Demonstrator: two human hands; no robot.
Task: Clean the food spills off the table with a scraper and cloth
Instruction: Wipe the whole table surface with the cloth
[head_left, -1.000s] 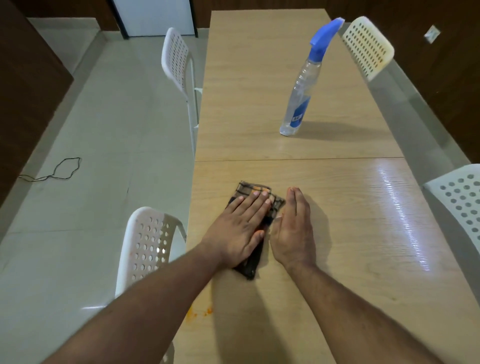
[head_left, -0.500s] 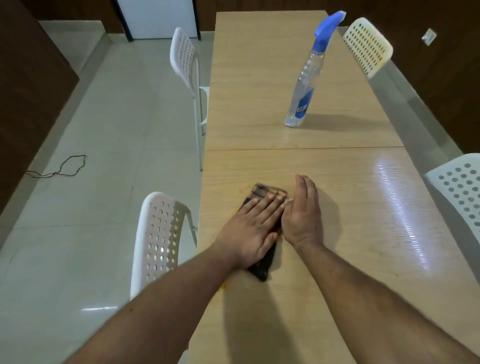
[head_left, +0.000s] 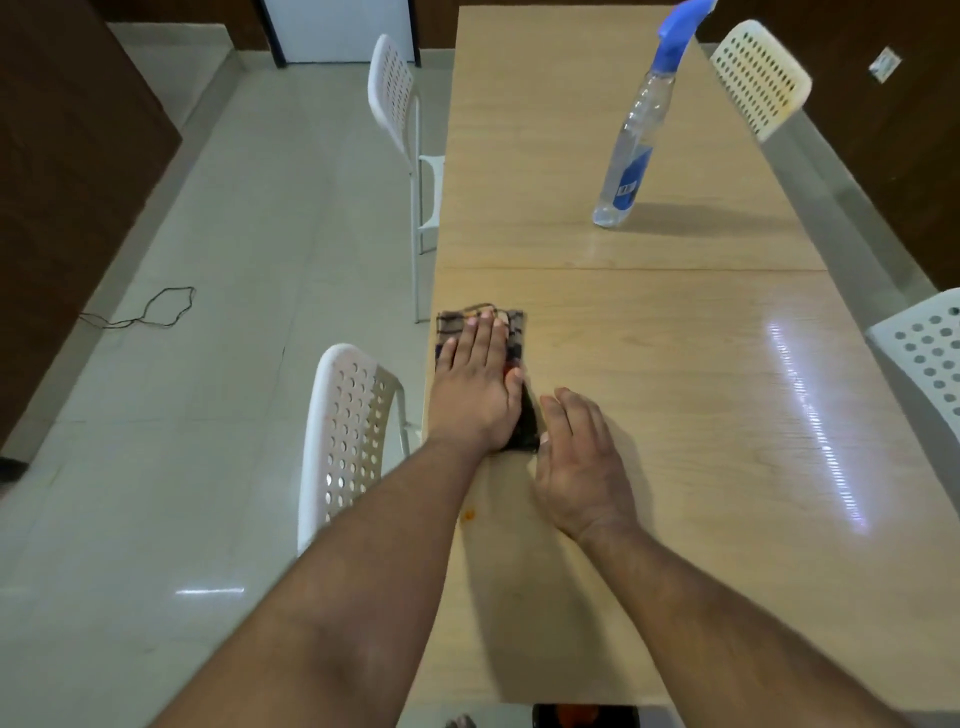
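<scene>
Cloth (head_left: 511, 332), a dark checked rag folded into a strip, lies at the table's (head_left: 701, 415) left edge, centre of the frame. It looks soft, thin and light, so it should bunch or slide unless it is pressed flat; a broad palm on top seems a better hold than a pinch. The left hand (head_left: 475, 392) does just that, fingers straight and flat on it. An orange-red bit shows by the thumb; I cannot tell what it is. The right hand (head_left: 582, 467) rests on the table just right of the cloth's near end, fingers loosely bent, holding nothing, its thumb at the cloth's edge. No scraper is clearly visible.

An orange spot (head_left: 469, 515) remains on the wood below the hands, near the left edge, so wiping is probably not done.

The top is pale wood laminate, smooth and glossy, with a seam across it. A spray bottle (head_left: 631, 156) stands at upper right. White perforated chairs (head_left: 353, 441) flank the table. The tiled floor (head_left: 208, 364) fills the left, with a loose cord (head_left: 150, 312) on it.
</scene>
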